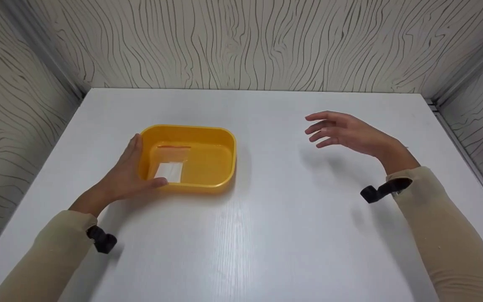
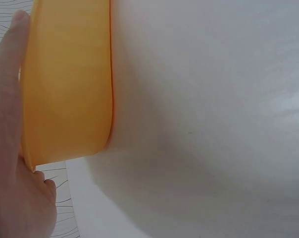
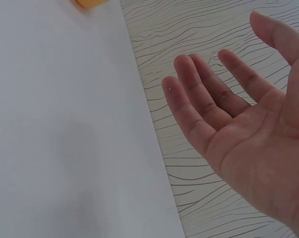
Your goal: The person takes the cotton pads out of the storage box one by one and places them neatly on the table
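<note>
Now at yellow tray: on desk, L of ctr, open side up. Inside, flat white patch, poss. label or packet, can't tell which. Pinched at tray's L end by left grip. Progress, approx.: one-handed hold done, right-hand contact not made, rest unclear. Over w/ right grip: loosely spread, hanging above desk, well apart from tray.

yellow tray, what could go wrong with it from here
Only the left hand grips the yellow tray, at one end, so the other end might dip if lifted. The white piece inside, if loose, could slide should the tray tilt. The right hand is apart from it, so help might come late.
</note>
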{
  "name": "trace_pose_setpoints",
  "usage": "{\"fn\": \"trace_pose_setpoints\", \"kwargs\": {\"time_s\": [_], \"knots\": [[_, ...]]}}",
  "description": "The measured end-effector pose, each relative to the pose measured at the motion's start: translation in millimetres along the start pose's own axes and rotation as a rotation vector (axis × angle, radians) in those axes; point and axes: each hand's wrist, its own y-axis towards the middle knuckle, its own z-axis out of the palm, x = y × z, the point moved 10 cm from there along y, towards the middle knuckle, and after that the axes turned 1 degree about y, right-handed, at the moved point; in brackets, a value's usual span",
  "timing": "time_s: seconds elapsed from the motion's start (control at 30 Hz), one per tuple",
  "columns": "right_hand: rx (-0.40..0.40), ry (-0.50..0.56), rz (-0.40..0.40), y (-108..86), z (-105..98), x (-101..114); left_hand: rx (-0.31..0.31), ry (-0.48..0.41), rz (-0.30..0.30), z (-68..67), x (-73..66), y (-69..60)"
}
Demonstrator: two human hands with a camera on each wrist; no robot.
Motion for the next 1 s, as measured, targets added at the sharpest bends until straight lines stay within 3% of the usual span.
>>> {"fn": "trace_pose_setpoints", "kwargs": {"time_s": [0.73, 1.0], "knots": [[0.033, 0.040, -0.005, 15.9, 16, -1, 0.016, 0.016, -0.027, 0.1, 2.7, -0.5], [0.025, 0.042, 0.009, 24.2, 25, 0, 0.005, 0.011, -0.007, -1.1, -1.2, 0.2]]}}
